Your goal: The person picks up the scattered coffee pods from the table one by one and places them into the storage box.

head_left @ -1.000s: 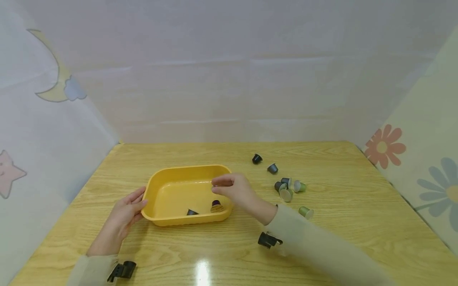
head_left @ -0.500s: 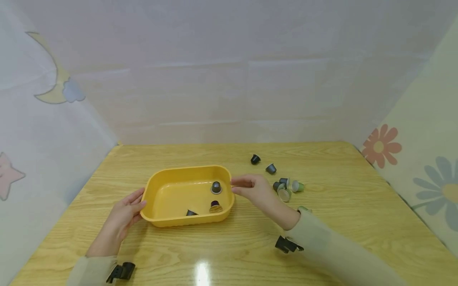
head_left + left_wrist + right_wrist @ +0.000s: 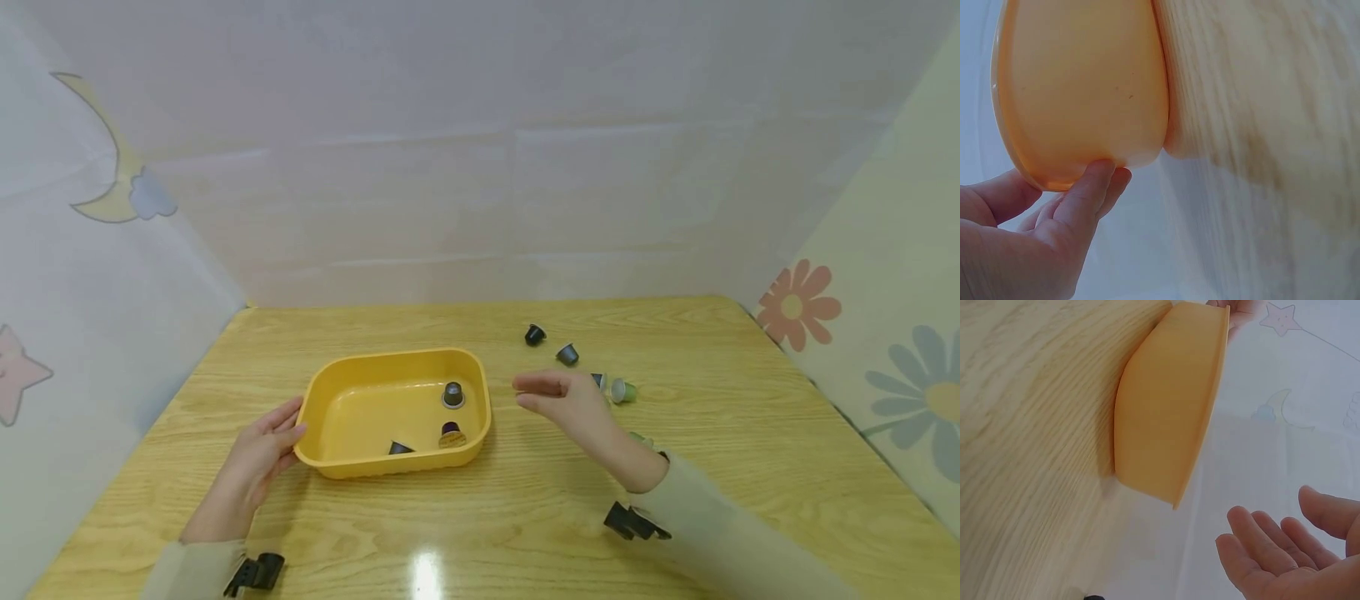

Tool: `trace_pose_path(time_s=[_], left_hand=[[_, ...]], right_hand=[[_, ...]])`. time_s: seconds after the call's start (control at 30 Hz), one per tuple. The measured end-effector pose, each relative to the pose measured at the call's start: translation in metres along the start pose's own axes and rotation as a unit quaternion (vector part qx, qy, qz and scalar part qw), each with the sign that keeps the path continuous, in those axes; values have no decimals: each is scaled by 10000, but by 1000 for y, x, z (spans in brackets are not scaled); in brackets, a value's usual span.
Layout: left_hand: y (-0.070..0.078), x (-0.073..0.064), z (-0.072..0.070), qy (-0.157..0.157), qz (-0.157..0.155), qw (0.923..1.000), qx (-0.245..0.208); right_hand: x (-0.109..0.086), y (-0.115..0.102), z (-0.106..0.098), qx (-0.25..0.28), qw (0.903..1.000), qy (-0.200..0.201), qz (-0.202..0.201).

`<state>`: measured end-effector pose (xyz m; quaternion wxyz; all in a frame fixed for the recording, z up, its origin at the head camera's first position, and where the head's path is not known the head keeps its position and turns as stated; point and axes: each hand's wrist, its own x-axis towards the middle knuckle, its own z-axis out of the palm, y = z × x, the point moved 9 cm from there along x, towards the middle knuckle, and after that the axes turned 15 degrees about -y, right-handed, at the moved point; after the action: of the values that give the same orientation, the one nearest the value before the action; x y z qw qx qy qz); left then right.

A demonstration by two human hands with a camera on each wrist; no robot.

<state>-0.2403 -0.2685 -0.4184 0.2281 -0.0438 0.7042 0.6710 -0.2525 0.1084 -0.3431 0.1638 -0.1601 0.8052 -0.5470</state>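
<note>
A yellow plastic tray (image 3: 405, 365) sits on the table, its left end held by my left hand (image 3: 257, 454). In the left wrist view the thumb lies at the rim and the fingers (image 3: 1088, 190) press the outer wall. Inside the tray, a grey coffee capsule (image 3: 453, 395) stands upright near the right end. A purple capsule (image 3: 452, 430) with a gold lid lies on its side below it, and a dark capsule (image 3: 401, 447) rests against the near wall. My right hand (image 3: 581, 417) hovers right of the tray, fingers relaxed and holding nothing, partly covering a group of capsules.
Farther back on the wooden table (image 3: 375, 533) lie a black capsule (image 3: 534, 334) and a grey capsule (image 3: 567, 354). A green capsule (image 3: 622, 391) shows beyond my right hand, and another green capsule is mostly hidden by the wrist. Printed cloth walls (image 3: 420, 167) enclose the table.
My right hand has let go of the grey capsule inside the tray and moved out to the right, over the table. My left hand and the tray have stayed in place.
</note>
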Motion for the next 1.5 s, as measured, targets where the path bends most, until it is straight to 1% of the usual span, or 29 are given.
trace_pose_path(time_s=[0.4,0.6,1.03,1.27,1.5], left_hand=[[1,0,0,10,-28,10000,21],[0,0,0,4,-24,10000,2],[-1,1,-1,-38,29,9999,-121],[-2,2,-1,-52,61,9999,-133],[-1,0,0,-88,72,9999,-101]], right_hand=[[-19,9,-15,-207,9997,-44,79],[-25,14,-24,-341,9994,58,58],[-43,26,-44,-378,9983,213,390],[-52,38,-54,-775,9949,407,491],[-60,46,-62,-945,9936,493,368]])
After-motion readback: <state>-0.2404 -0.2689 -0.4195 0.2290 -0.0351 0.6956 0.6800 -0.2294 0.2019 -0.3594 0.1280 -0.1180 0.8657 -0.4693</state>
